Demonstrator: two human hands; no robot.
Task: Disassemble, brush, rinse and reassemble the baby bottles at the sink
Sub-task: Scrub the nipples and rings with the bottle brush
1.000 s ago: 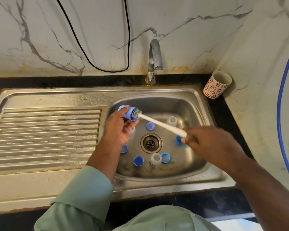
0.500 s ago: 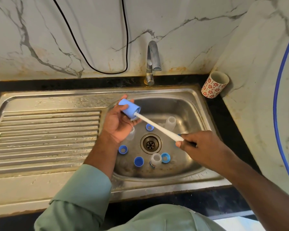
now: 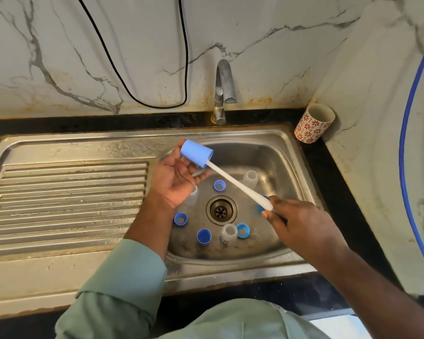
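Note:
My left hand (image 3: 175, 179) is raised over the back left corner of the sink basin (image 3: 230, 270), palm up, and holds a blue bottle cap (image 3: 196, 154) at its fingertips. A white bottle brush (image 3: 238, 185) has its head hidden inside that cap. My right hand (image 3: 301, 226) grips the brush handle's near end. On the basin floor around the drain (image 3: 221, 210) stand three clear bottle bodies (image 3: 250, 178) (image 3: 228, 233) (image 3: 191, 195), blue collar rings (image 3: 219, 185) (image 3: 180, 218) (image 3: 242, 230) and another blue cap (image 3: 203, 235).
The tap (image 3: 223, 91) stands behind the basin with no water running. A ribbed steel drainboard (image 3: 71, 192) lies to the left. A red-flowered mug (image 3: 313, 123) leans in the back right corner. A blue hose (image 3: 406, 143) hangs along the right wall.
My left hand has lifted the blue cap higher and farther back. The brush has gone deeper into the cap, so its bristles no longer show. My right hand followed slightly.

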